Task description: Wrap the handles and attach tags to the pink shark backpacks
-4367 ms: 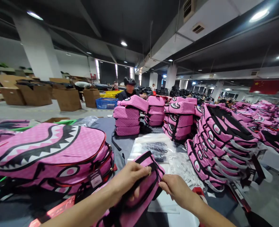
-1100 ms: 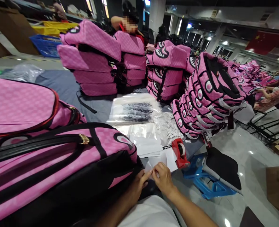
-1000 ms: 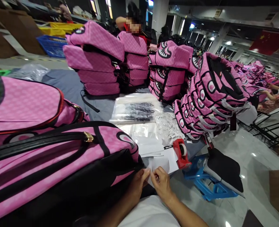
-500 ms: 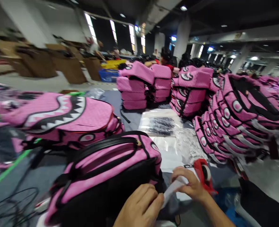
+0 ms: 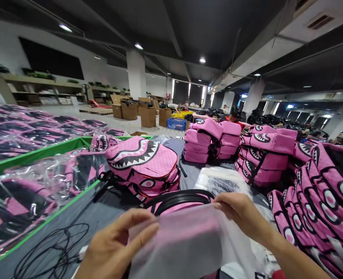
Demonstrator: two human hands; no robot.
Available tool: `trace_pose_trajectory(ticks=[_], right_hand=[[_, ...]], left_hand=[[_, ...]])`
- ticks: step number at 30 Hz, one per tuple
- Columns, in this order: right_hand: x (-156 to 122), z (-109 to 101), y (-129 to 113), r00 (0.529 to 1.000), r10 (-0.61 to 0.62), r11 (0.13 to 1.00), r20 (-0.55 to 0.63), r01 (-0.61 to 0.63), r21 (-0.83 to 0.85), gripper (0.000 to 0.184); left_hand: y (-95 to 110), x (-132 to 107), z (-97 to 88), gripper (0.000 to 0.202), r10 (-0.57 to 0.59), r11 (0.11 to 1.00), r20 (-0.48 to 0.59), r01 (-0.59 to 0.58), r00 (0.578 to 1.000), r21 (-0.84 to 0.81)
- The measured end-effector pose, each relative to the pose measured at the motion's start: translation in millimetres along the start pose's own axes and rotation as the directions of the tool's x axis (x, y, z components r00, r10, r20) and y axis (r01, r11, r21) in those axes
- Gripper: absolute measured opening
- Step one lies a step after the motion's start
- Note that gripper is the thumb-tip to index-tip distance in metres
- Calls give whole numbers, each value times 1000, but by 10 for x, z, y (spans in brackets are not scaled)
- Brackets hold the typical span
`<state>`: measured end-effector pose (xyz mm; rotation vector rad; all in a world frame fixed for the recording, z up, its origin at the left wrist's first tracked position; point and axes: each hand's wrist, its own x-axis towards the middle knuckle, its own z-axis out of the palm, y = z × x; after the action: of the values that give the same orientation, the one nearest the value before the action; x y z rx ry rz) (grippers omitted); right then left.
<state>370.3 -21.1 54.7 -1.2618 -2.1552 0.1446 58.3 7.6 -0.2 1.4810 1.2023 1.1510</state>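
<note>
Left hand [image 5: 116, 248], right hand [image 5: 241, 215] each pinch polybag [image 5: 188, 244] top edge; I judge it limp, slippery: grip corners.

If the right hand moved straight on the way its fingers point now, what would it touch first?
The right hand points left along the top edge of the translucent bag it holds. It would probably first meet the black handle of the pink backpack just behind, though depth is unclear.
</note>
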Motion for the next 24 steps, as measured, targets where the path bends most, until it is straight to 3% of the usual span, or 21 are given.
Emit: trace_pose_trajectory(ticks=[3,6,9,12,14,16,19,22,24], right_hand=[[408,36,133,988,29,996,150,-42,85,56],[694,99,336,965,42,985,259,-84,152,67],[792,196,528,965,56,979,258,-103,176,69],[723,309,622,968,38,986,247,-77,150,59],[626,369,603,983,-44,995,180,28,91,48],[526,400,529,979,-203,979,26,204,-16,38],[424,389,384,881,-451,884,-141,420,-204,22],[396,348,288,816,-578,796,-37,553,-244,29],[404,328,260,792,-607,771,68,607,-192,33]], left_hand=[[47,369,-33,62,-115,981,-13,111,993,-159],[57,602,65,69,-163,934,25,162,986,-319],[-4,679,150,67,-168,914,65,180,984,-364],[-73,664,158,67,-136,946,99,159,986,-283],[-125,638,145,64,-93,977,88,108,992,-186],[-206,617,142,61,-54,994,98,64,994,-94],[-384,595,151,58,-37,999,157,36,987,8],[-489,574,85,52,14,993,146,-31,989,112],[-394,566,-45,44,163,957,149,-193,975,216]])
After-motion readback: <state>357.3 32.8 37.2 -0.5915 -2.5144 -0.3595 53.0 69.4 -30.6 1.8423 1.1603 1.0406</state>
